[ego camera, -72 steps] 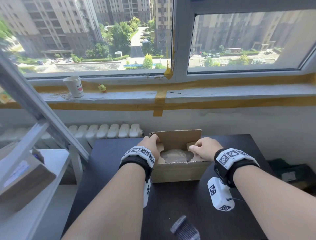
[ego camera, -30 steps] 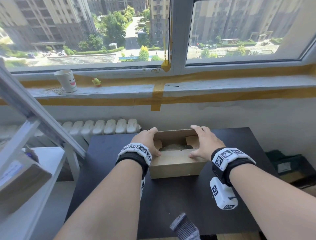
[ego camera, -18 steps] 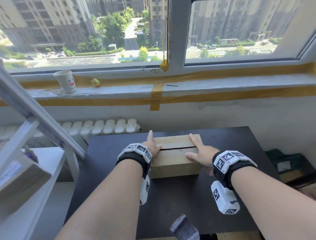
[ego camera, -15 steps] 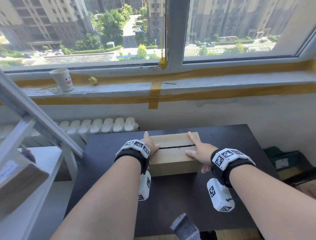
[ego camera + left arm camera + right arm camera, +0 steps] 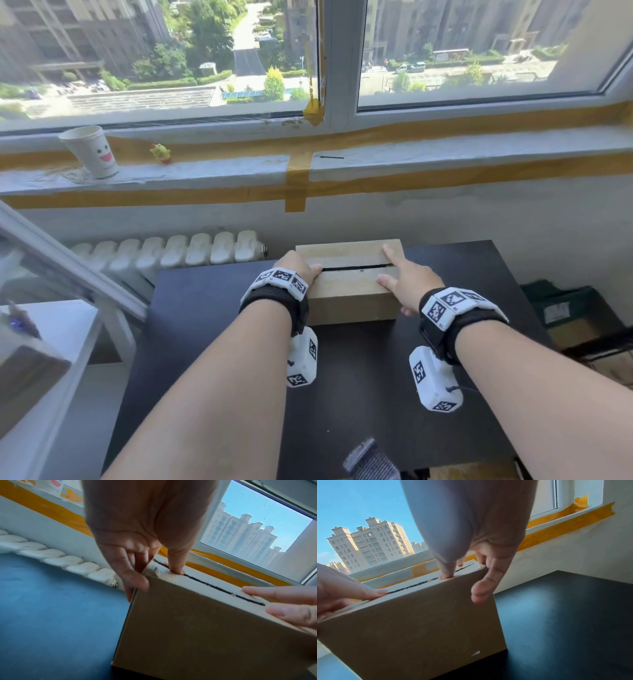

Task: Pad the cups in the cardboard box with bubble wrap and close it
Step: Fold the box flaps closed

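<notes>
The cardboard box [image 5: 349,303] stands on the black table [image 5: 359,383] with its two long top flaps folded down, meeting at a thin dark seam [image 5: 352,267]. The cups and bubble wrap are hidden inside. My left hand [image 5: 301,270] straddles the box's left end, its thumb [image 5: 175,566] pressing on top by the seam and its fingers [image 5: 130,577] lying straight down the side. My right hand [image 5: 407,284] lies at the right end, with straight fingers [image 5: 283,600] pressing both flaps and other fingers [image 5: 486,582] hanging past the right edge of the box [image 5: 419,622].
A white paper cup with a smiling face [image 5: 90,152] and a small yellow toy [image 5: 161,152] stand on the taped window sill. A white radiator [image 5: 171,250] runs behind the table's far left. A white shelf [image 5: 51,342] stands to the left; cartons [image 5: 568,318] lie on the floor at right.
The box stood open with bubble wrap showing; the flaps have since been folded down. Over the last half second both hands have stayed pressed on the closed top.
</notes>
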